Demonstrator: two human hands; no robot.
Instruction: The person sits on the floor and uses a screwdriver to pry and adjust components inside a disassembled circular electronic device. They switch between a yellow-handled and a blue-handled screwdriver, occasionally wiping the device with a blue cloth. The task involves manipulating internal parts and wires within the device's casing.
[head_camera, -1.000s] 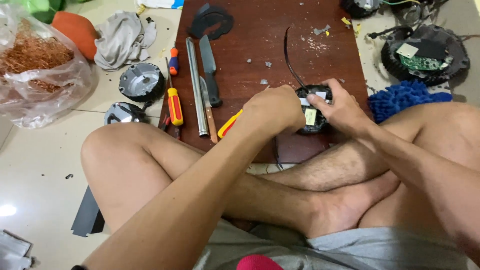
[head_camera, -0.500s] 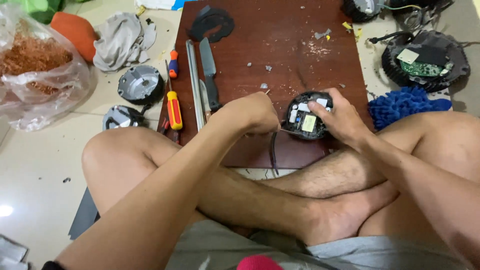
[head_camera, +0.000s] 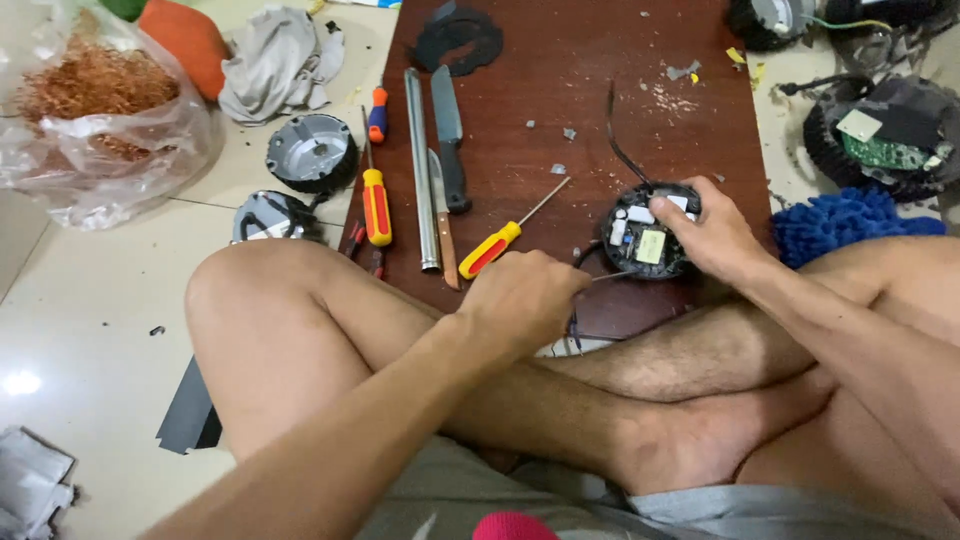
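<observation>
Left of the round black module (head_camera: 648, 232): loose yellow-handled screwdriver (head_camera: 497, 244) on the brown board (head_camera: 600, 110). Left hand (head_camera: 525, 298), fingers clamped on a thin metal tool, tip at the module's rim. Right hand (head_camera: 712, 234), fingers pressed on the module's right edge, steadying it. Step judged: prying at the circuit board. Next move calls for firm bracing, controlled leverage.

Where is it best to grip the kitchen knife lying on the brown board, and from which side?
Grip the knife by its dark handle, the end nearer the person, from above. The blade points away, and the metal tube lies close on its left, so the right side is freer.
</observation>
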